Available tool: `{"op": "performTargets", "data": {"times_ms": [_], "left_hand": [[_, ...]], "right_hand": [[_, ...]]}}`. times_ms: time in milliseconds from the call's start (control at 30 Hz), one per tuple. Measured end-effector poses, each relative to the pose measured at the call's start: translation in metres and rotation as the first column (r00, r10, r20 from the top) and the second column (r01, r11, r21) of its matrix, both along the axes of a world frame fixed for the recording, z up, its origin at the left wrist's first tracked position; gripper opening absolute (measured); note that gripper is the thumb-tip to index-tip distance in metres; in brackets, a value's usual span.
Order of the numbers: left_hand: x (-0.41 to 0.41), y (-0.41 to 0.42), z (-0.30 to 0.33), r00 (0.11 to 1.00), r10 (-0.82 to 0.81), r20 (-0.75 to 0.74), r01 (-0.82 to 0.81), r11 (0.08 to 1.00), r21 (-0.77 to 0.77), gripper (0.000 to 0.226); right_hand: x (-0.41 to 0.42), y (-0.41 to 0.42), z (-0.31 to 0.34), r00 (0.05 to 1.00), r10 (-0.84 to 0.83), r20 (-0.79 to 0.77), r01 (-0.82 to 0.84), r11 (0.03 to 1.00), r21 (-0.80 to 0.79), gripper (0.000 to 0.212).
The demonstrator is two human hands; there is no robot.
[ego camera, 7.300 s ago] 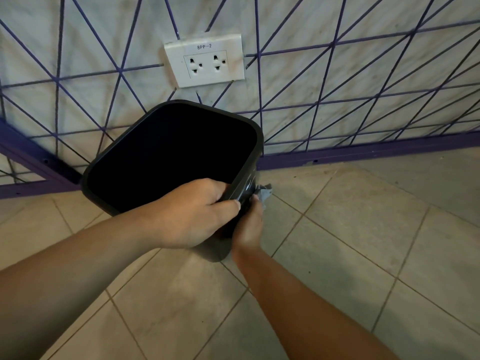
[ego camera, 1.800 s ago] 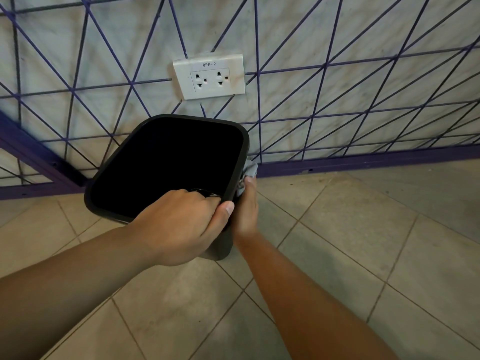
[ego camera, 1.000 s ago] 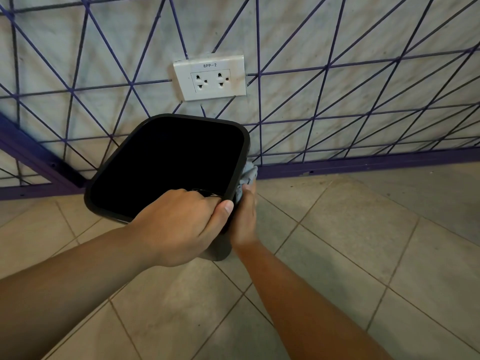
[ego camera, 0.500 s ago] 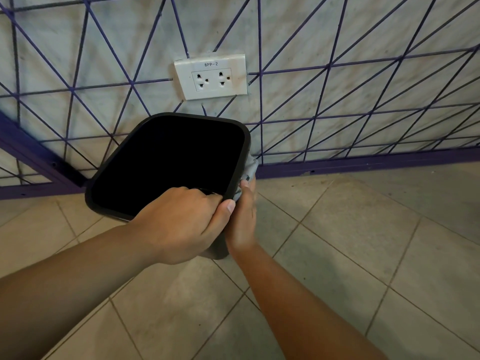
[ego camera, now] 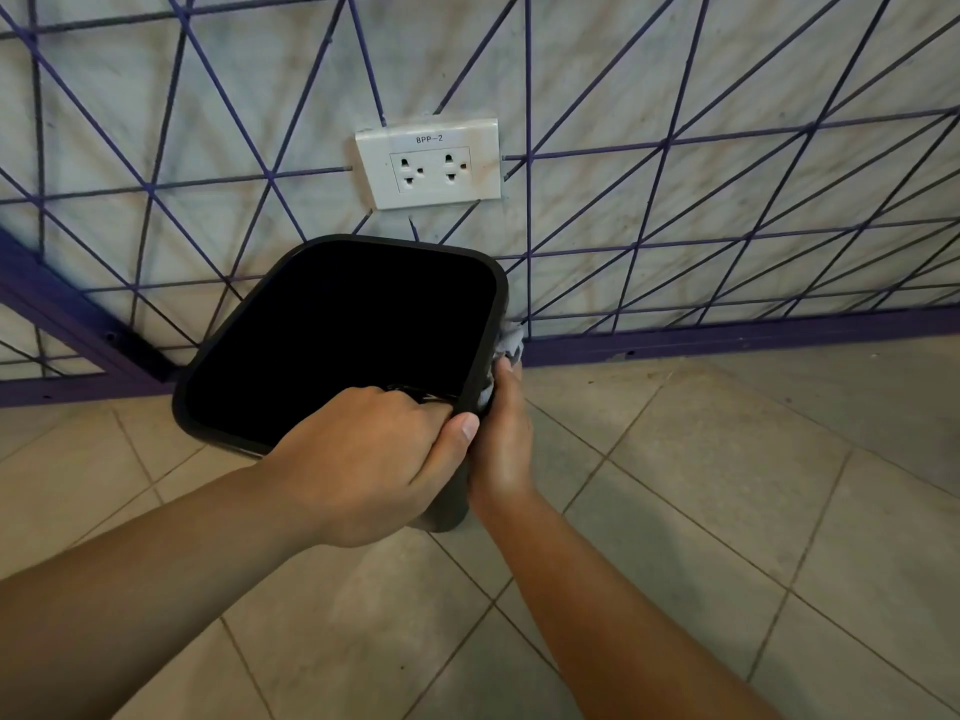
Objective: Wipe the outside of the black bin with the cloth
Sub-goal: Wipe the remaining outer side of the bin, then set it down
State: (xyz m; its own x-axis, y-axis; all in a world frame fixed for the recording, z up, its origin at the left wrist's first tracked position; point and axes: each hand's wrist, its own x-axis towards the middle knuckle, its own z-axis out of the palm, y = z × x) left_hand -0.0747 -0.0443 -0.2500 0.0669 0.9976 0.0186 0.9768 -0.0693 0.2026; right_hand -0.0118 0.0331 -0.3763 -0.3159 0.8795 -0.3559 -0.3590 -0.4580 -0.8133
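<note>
A person leans over a black bin [ego camera: 249,350] standing on a tiled floor [ego camera: 701,511] close to a wall. The left hand [ego camera: 363,449] grips the bin's near rim: its fingers [ego camera: 400,402] curl over the edge into the dark opening, and the thumb presses the outer corner. Just beyond that thumb, the right hand [ego camera: 506,439] holds a grey cloth [ego camera: 509,345] flat against the bin's right outer wall. The cloth bunches out past the fingertips, just under the rim. The right hand's fingers are mostly hidden behind the bin's edge, so I cannot tell whether they are spread or together.

The wiping of the right side appears to be under way. The next move probably calls for sliding the cloth along or down that wall while the left hand steadies the bin, then turning the bin to reach its other sides.

The bin is smooth, matt plastic, square with rounded corners and a thick rolled rim. The cloth looks soft and crumpled. The floor tiles are beige and dull. The wall is pale with thin purple lines crossing in triangles, and carries a white double socket [ego camera: 431,163].
</note>
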Motion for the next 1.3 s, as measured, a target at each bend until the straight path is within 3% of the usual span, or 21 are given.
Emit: {"op": "performTargets", "data": {"times_ms": [100,200,333,500,567,700,833,900,1000,1067,1167,1300], "left_hand": [[-0.002,0.002,-0.002,1.000,0.002,0.010,-0.002,1.000,0.027,0.049],[-0.002,0.000,-0.002,1.000,0.002,0.017,-0.002,1.000,0.001,0.045],[-0.004,0.001,-0.004,0.999,0.000,0.043,-0.001,1.000,0.026,0.050],[-0.003,0.000,-0.005,0.999,0.000,0.038,-0.002,0.999,0.039,0.051],[-0.004,-0.001,-0.004,0.998,-0.001,0.057,-0.002,0.999,0.049,0.051],[-0.005,0.002,-0.004,0.998,-0.009,0.055,0.005,0.998,0.055,0.048],[-0.004,0.001,-0.003,0.999,-0.001,0.052,-0.001,0.999,0.051,0.051],[-0.004,0.000,-0.002,0.999,-0.004,0.048,0.002,0.999,0.041,0.052],[-0.002,0.001,-0.002,1.000,-0.002,0.031,0.001,0.999,0.047,0.050],[-0.002,0.000,-0.002,1.000,0.011,0.025,-0.012,0.999,0.038,0.046],[-0.002,0.000,-0.001,0.999,0.012,0.042,-0.013,1.000,0.016,0.043],[-0.001,0.002,0.000,1.000,0.006,0.023,-0.006,1.000,0.018,0.042]], "right_hand": [[-0.005,0.004,-0.008,0.999,-0.030,0.021,0.028,0.997,0.068,0.086],[-0.020,0.007,-0.037,1.000,-0.026,-0.013,0.026,1.000,-0.006,0.116],[-0.003,-0.004,0.004,0.997,-0.013,-0.073,0.017,0.998,0.056,0.087],[0.004,0.010,0.000,0.992,0.047,-0.121,-0.048,0.999,-0.005,0.090],[0.009,-0.004,0.019,0.998,0.002,-0.066,0.003,0.997,0.077,0.084],[0.000,-0.005,0.004,0.996,-0.019,-0.083,0.026,0.997,0.077,0.103],[0.001,0.001,0.003,1.000,-0.014,0.022,0.012,0.998,0.068,0.083],[0.010,-0.010,0.025,1.000,-0.012,0.000,0.012,0.992,0.122,0.091],[0.005,-0.003,0.005,1.000,-0.010,-0.013,0.010,1.000,0.014,0.101],[-0.005,0.002,-0.025,1.000,-0.008,-0.003,0.008,1.000,-0.022,0.096],[0.001,-0.006,0.001,0.998,-0.020,0.062,0.019,1.000,0.014,0.086],[0.002,-0.013,0.004,0.997,-0.004,0.072,0.003,1.000,0.011,0.093]]}}
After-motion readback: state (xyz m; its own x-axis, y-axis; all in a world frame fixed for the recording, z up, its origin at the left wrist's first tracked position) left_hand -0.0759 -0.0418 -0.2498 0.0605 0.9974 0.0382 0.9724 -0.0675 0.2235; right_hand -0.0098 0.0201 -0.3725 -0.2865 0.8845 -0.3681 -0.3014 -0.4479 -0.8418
